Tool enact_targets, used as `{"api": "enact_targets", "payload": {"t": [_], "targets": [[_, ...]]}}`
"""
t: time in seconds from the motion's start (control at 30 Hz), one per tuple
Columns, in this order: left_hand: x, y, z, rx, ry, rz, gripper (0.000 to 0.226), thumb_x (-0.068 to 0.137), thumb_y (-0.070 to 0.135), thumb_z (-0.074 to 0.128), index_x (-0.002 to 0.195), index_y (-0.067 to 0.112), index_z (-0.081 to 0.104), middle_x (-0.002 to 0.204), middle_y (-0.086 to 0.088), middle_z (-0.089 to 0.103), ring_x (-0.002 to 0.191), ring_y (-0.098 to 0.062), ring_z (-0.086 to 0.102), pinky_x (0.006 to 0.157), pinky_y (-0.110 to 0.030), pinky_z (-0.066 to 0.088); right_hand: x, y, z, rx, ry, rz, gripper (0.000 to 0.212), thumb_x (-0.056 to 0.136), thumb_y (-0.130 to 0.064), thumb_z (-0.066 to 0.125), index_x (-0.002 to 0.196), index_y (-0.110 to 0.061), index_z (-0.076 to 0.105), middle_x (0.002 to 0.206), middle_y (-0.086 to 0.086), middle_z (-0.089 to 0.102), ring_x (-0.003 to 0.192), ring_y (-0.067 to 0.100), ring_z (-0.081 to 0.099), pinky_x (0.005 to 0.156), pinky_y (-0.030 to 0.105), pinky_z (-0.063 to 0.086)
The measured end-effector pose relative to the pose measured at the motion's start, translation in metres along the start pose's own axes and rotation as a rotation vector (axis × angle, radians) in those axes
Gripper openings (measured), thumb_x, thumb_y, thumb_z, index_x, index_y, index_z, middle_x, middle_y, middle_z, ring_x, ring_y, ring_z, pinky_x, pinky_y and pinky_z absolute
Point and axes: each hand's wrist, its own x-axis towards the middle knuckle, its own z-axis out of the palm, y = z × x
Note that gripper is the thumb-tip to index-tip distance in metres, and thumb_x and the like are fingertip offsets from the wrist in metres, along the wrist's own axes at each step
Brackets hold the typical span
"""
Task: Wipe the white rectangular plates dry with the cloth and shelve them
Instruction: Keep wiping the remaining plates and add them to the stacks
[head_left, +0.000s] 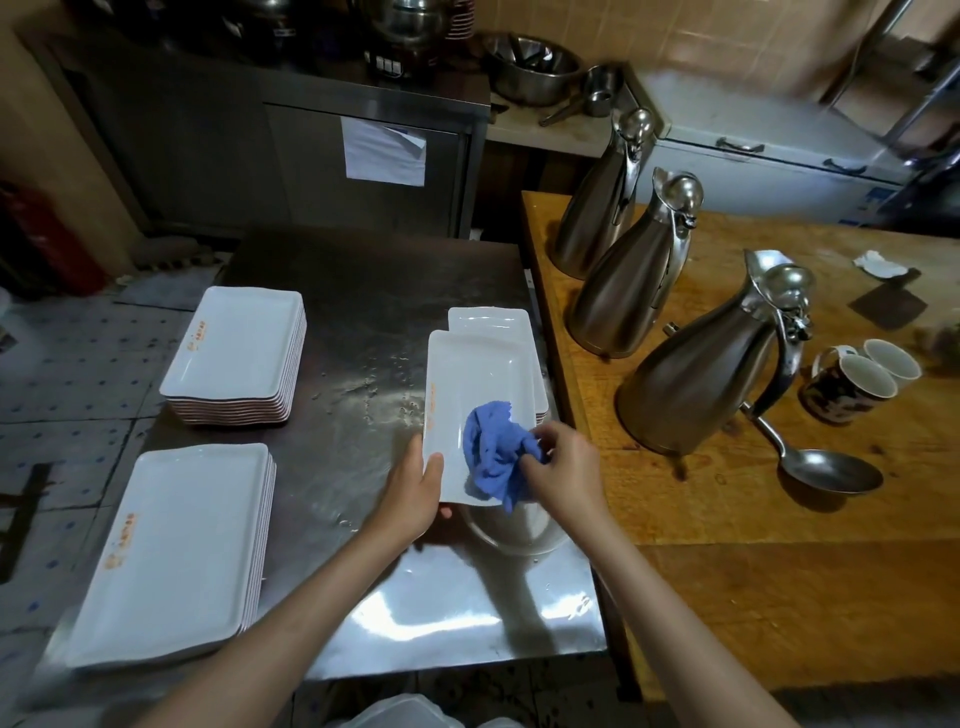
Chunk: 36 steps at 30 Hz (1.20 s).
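Note:
My left hand (415, 486) grips the near left corner of a white rectangular plate (475, 379), held above the steel table (363, 322). My right hand (563, 462) pinches a crumpled blue cloth (493, 449) that lies on the plate's near end. Under the held plate, a small stack of white plates (491, 319) sits at the table's right edge. Two taller stacks of the same plates stand on the left: one far (236, 353), one near (176, 551).
A wooden table (779, 519) adjoins on the right with three steel jugs (696, 379), two mugs (852, 382) and a large spoon (826, 470). A steel cabinet (311, 161) stands behind. Water drops dot the steel table's middle.

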Motion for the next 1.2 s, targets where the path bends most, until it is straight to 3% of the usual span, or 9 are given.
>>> {"api": "enact_targets", "payload": {"t": [0.13,0.33,0.5,0.67,0.83,0.9,1.0,1.1,1.2], "targets": [[-0.002,0.003,-0.004,-0.011,0.006,-0.009,0.029,0.102,0.02,0.033,0.131,0.021,0.038,0.096,0.001,0.061,0.062,-0.021,0.063,0.047,-0.025,0.047,0.009,-0.016,-0.028,0.195,0.151,-0.022,0.016,0.076,-0.008,0.068,0.087,-0.019,0.062,0.074,-0.011,0.059,0.067,0.004,0.057,0.058,0.02,0.048],[-0.004,0.005,-0.005,-0.019,-0.013,-0.01,0.029,0.102,0.022,0.032,0.13,0.02,0.038,0.1,0.002,0.06,0.067,-0.021,0.064,0.05,-0.026,0.05,0.016,-0.028,-0.034,0.092,0.288,-0.103,0.022,0.072,-0.012,0.07,0.084,-0.026,0.058,0.074,-0.009,0.057,0.077,0.017,0.057,0.064,0.031,0.052],[-0.004,0.01,-0.007,-0.019,0.02,0.007,0.024,0.101,0.02,0.034,0.123,0.025,0.041,0.103,-0.005,0.061,0.06,-0.019,0.06,0.05,-0.026,0.045,0.009,-0.033,-0.02,0.111,-0.1,-0.056,0.025,0.072,-0.011,0.073,0.094,-0.021,0.066,0.075,-0.005,0.06,0.066,0.008,0.057,0.059,0.02,0.047],[-0.007,0.016,-0.009,-0.054,0.006,0.017,0.032,0.102,0.017,0.034,0.134,0.02,0.038,0.112,-0.003,0.057,0.062,-0.018,0.061,0.043,-0.02,0.044,0.0,-0.025,-0.005,0.289,-0.358,0.037,0.057,0.076,-0.003,0.074,0.126,-0.02,0.052,0.108,-0.002,0.056,0.095,0.006,0.056,0.072,0.015,0.048],[-0.012,0.017,-0.013,-0.084,-0.019,0.013,0.031,0.102,0.015,0.033,0.131,0.021,0.039,0.109,-0.005,0.059,0.057,-0.018,0.058,0.041,-0.019,0.044,0.002,-0.019,0.004,0.22,-0.01,-0.005,0.033,0.071,-0.003,0.076,0.091,-0.012,0.052,0.089,-0.001,0.057,0.078,0.004,0.053,0.06,0.006,0.043],[-0.014,0.017,-0.013,-0.081,-0.028,0.008,0.03,0.102,0.015,0.032,0.131,0.02,0.04,0.105,-0.006,0.06,0.056,-0.017,0.057,0.041,-0.019,0.043,0.006,-0.018,0.007,0.037,0.18,-0.046,0.029,0.071,-0.013,0.078,0.079,-0.011,0.05,0.084,0.002,0.052,0.071,0.009,0.046,0.057,0.011,0.037],[-0.014,0.016,-0.012,-0.068,-0.033,0.006,0.031,0.102,0.016,0.033,0.132,0.02,0.039,0.106,-0.006,0.06,0.056,-0.018,0.058,0.042,-0.021,0.045,0.01,-0.017,0.01,-0.031,0.243,0.016,0.024,0.08,-0.025,0.072,0.072,-0.014,0.053,0.082,0.004,0.054,0.071,0.015,0.05,0.056,0.019,0.032],[-0.014,0.015,-0.01,-0.063,-0.028,0.001,0.032,0.102,0.019,0.033,0.134,0.022,0.038,0.108,-0.003,0.06,0.064,-0.023,0.063,0.049,-0.029,0.053,0.002,-0.016,0.02,-0.01,0.184,-0.018,0.018,0.081,-0.031,0.071,0.085,-0.015,0.065,0.089,0.0,0.061,0.074,0.009,0.054,0.061,0.013,0.036],[-0.014,0.014,-0.011,-0.061,-0.037,-0.007,0.032,0.102,0.019,0.033,0.133,0.023,0.038,0.108,-0.002,0.06,0.062,-0.024,0.064,0.047,-0.028,0.051,-0.008,-0.018,0.027,0.0,0.077,-0.063,0.038,0.078,-0.027,0.074,0.112,-0.014,0.064,0.108,-0.001,0.057,0.093,0.008,0.053,0.081,0.015,0.039]]}}
